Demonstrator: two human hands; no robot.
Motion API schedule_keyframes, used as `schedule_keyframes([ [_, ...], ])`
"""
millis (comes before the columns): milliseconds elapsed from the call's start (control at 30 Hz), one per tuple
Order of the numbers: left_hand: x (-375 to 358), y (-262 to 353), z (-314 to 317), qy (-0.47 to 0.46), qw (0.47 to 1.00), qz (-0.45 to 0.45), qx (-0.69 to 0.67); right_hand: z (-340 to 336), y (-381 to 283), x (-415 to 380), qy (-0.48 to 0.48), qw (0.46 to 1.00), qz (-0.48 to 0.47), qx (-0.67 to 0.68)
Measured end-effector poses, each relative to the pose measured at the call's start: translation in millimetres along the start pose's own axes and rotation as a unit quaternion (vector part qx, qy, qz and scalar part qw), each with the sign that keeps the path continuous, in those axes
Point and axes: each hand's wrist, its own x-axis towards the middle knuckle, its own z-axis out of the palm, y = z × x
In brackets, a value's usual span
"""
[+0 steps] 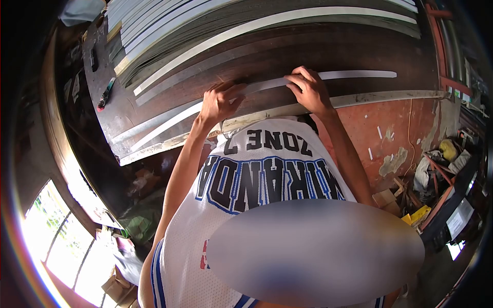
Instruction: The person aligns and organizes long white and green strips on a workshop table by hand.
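A long narrow white strip [357,75] lies across the dark worktop near its front edge, and its middle part is in shade. My left hand [220,104] is on the strip left of its middle, with bent fingers closed at its edge. Farther right, my right hand [309,91] pinches the same strip between thumb and fingers. The strip runs out past both hands, and the part under my left hand is hidden. A greyish strip [154,124] lies beside its left end.
Behind my hands lie many stacked strips [169,32], with a long white strip [267,19] along their front. A black object [93,60] and a small dark tool with a red end [106,93] lie at the left. Clutter [436,169] stands at the right, beside a red surface [375,133].
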Motion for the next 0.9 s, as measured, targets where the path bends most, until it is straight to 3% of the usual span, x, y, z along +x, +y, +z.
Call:
schedule_keyframes([
  [900, 2, -2, 9, 0.010, 0.999, 0.015, 0.033, 31, -30, 15, 0.003, 0.999, -0.040, 0.015],
])
